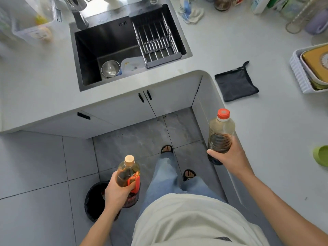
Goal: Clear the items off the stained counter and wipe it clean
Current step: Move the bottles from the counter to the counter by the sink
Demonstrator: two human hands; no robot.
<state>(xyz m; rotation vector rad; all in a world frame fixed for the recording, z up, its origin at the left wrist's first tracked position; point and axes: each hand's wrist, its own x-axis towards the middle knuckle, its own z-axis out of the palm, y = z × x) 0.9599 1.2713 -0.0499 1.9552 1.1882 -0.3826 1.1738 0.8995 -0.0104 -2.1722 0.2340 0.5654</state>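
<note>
A grey tiled floor (44, 166) fills the space between us and the L-shaped white surface (266, 121), which wraps around the front and right. Nearest us, our left hand (118, 189) holds a bottle with a tan cap (128, 176) over the floor, fingers curled round its body; it holds amber liquid and carries a red handle. Just behind that hand a bin lined with a black bag (95, 201) stands on the floor, its contents hidden. Our right hand (229, 155) grips a red-capped bottle (221, 135) at the surface's rounded edge; dark liquid fills its lower half.

Beyond, a dark folded cloth (236, 84) lies flat near the inner corner, with bare white surface around it. At the right edge a white ribbed basket (298, 71) holds a yellow tin and is cut off by the frame, as is a green object (321, 155) nearer us.

Farther off, the black sink (106, 41) contains a steel bowl (110, 68), a white board and a wire rack (156, 41). The far corners hold blurred jars, bottles and a clear tub (33, 20) we cannot make out well.
</note>
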